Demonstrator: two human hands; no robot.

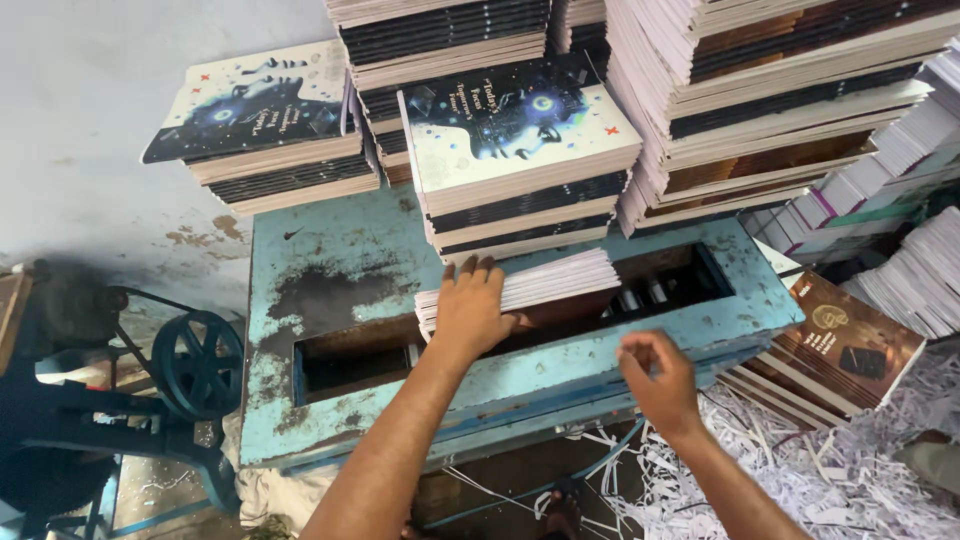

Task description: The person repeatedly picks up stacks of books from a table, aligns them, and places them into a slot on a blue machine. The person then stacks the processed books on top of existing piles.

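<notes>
Head view, mid-frame: left hand [470, 310] lies flat on a notebook stack [540, 282], while right hand [658, 385], fingers curled and empty, hovers at the blue machine's edge [560, 375].

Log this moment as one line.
left hand: flat on book stack | right hand: at table edge, holding nothing clear | scraps: floor
</notes>
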